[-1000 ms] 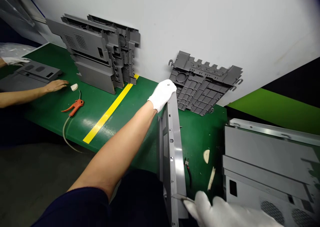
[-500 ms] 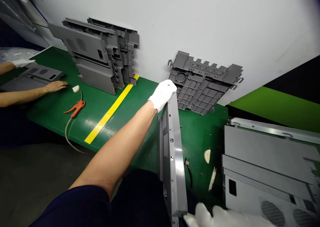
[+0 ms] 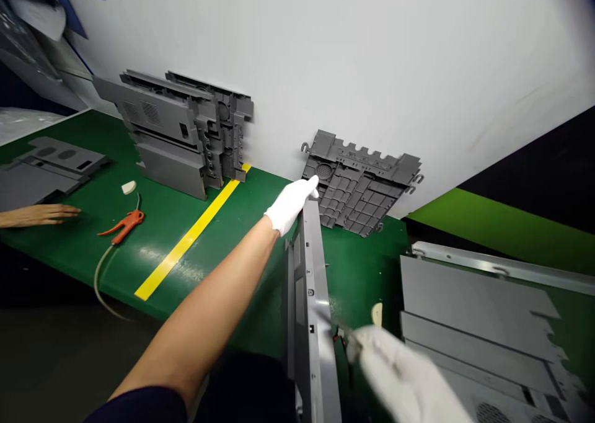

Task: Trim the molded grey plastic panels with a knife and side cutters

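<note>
A grey plastic panel (image 3: 320,293) stands on its long edge in front of me, its narrow slotted side facing up. My left hand (image 3: 294,204), in a white glove, is closed over the panel's far end. To the panel's right, my right hand (image 3: 395,367), also gloved, is blurred by motion. Its fingers are closed round a thin blade-like tool (image 3: 346,329) that points at the panel's side; blur hides its exact kind. Partly behind that hand lie nippers with red and black handles (image 3: 341,339).
Another grey panel (image 3: 357,190) with hooks leans on the white wall, and several panels (image 3: 162,144) lean further left. A panel (image 3: 469,293) lies at right. An orange air gun (image 3: 127,224), yellow tape (image 3: 195,231) and a co-worker's bare hand (image 3: 46,214) are at left.
My right hand has risen from the panel's near end to beside its middle, and the tool now shows. My left hand still grips the far end. The view has shifted.
</note>
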Demonstrator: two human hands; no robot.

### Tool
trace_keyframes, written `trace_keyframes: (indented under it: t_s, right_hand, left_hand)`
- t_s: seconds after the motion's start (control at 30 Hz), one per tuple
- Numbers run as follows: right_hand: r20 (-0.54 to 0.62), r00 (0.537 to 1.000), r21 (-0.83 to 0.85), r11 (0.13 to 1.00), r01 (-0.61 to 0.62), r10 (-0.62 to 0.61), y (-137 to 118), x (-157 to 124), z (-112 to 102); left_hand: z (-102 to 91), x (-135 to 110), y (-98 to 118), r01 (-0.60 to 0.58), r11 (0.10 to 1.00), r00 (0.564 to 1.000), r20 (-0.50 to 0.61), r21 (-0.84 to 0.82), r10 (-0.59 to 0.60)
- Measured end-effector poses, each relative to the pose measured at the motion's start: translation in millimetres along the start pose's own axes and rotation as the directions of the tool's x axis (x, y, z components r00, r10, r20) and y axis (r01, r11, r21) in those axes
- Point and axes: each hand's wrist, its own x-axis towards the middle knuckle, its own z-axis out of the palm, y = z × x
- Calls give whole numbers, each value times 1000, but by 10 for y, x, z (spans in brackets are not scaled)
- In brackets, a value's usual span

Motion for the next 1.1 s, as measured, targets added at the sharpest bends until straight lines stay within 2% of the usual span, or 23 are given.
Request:
trace_keyframes:
  t_s: [0.07, 0.13, 0.2, 0.3, 0.37, 0.53, 0.73, 0.93, 1.1]
  right_hand:
    - [-103, 983, -29, 989, 148, -150, -96, 294, -234]
    - [-40, 958, -107, 954, 279, -284, -275, 693, -433]
    - [-8, 923, -239, 897, 373, -386, -486, 1104, -554]
    - [9, 910, -497, 788, 364, -415, -753, 1550, -608]
    - [-3, 919, -628, 716, 305, -393, -872, 1685, -605]
    - [-25, 940, -806, 562, 182, -340, -1028, 1695, -603]
    - [-8, 940, -898, 416, 144, -342, -1079, 1648, -613]
    - [8, 939, -924, 356, 139, -345, -1057, 1619, -626]
    - [11, 936, -934, 332, 135, -352, -1033, 1595, -619]
  left_hand:
    - [-43, 28, -44, 67, 991, 997, 38, -119, -63]
    - [-74, 67, -100, 100, 977, 995, 41, -190, -93]
    - [-97, 98, -138, 81, 979, 997, -5, -189, -83]
    - [-127, 112, -133, 46, 991, 998, -46, -124, -52]
    - [-146, 111, -104, 45, 994, 998, -39, -103, -50]
    - [-157, 108, -46, 115, 987, 993, -15, -111, -117]
    - [-122, 87, 7, 141, 988, 990, -21, -64, -143]
    - [-86, 60, 67, 182, 983, 983, -6, 3, -182]
    - [-77, 50, 76, 159, 987, 987, -12, 18, -159]
